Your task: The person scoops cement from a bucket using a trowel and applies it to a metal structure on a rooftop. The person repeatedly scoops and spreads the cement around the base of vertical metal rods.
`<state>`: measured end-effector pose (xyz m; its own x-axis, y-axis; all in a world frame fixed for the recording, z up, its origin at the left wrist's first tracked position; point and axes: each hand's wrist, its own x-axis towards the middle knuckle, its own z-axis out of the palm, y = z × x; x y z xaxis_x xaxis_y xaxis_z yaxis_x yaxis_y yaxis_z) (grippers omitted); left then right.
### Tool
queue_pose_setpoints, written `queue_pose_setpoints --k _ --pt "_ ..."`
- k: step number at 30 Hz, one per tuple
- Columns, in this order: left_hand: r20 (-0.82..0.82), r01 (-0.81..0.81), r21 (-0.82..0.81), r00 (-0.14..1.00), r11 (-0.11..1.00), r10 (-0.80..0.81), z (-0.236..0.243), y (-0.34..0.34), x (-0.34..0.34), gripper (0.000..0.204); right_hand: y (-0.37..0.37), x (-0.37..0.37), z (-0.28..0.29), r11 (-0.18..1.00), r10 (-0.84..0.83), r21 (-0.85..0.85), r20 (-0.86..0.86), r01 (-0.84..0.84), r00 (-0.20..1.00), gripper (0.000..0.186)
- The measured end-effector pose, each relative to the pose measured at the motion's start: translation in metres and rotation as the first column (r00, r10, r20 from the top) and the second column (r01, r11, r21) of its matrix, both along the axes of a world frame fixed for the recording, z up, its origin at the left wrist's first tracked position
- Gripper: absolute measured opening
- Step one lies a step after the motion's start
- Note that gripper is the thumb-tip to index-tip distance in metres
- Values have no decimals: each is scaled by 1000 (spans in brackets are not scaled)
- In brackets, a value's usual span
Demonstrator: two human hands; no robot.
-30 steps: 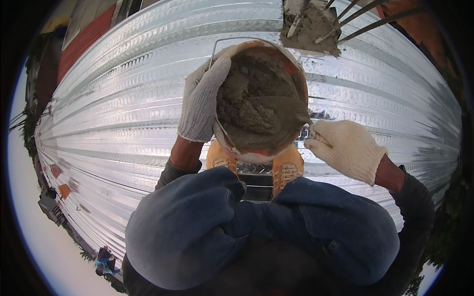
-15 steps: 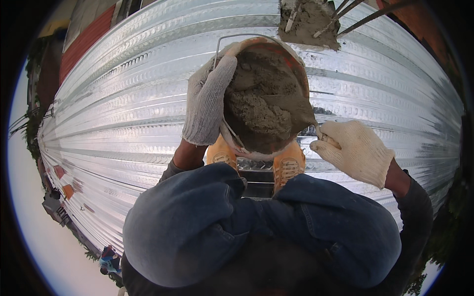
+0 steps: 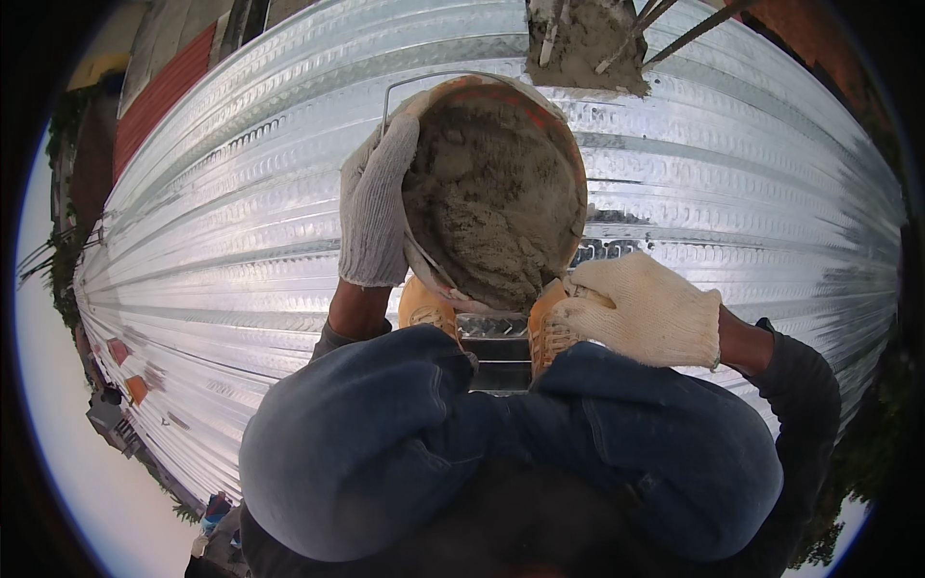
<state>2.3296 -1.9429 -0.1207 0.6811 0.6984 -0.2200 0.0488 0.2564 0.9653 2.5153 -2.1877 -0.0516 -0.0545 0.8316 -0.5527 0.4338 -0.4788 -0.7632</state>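
Observation:
A bucket (image 3: 580, 183) of wet grey mortar (image 3: 491, 193) is tilted toward me, just beyond my shoes. My left hand (image 3: 379, 207), in a whitish knit glove, is clasped round the bucket's left side near its wire handle (image 3: 424, 76). At the near right rim my right hand (image 3: 641, 310), in a cream glove, is closed on a trowel. Its handle is hidden in the fist, and the mortar-coated blade blends with the mortar in the bucket.
Ribbed shiny metal decking (image 3: 260, 212) spreads all around. Beyond the bucket, rebar rods (image 3: 689, 31) rise from a mortar-filled opening (image 3: 588, 67). My yellow-tan shoes (image 3: 424, 306) stand under the near rim. Another person (image 3: 217, 520) is at the far lower left.
My right hand has drawn the trowel left and nearer to me along the rim. The mortar's surface looks smoother. The bucket and my left hand sit slightly farther left in the view.

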Motion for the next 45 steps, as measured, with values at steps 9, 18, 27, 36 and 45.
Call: queue_pose_setpoints --k 9,18,27,36,45 --pt "-58 119 79 992 990 -114 -42 45 -23 45 4 22 13 954 -266 -176 -137 241 954 47" --pt "-83 -161 -524 987 836 138 -28 57 -59 67 -17 38 15 821 -558 -232 -130 522 819 47" --pt "5 -154 -317 986 936 164 -100 92 -103 59 17 46 -24 588 -804 1 -110 809 585 30" --pt "89 -59 -460 990 886 113 -74 66 -69 60 123 82 -173 623 -780 421 400 659 482 36" --pt "-363 -93 -35 929 995 74 -89 111 -105 69 86 58 -157 510 -858 413 174 754 484 35"
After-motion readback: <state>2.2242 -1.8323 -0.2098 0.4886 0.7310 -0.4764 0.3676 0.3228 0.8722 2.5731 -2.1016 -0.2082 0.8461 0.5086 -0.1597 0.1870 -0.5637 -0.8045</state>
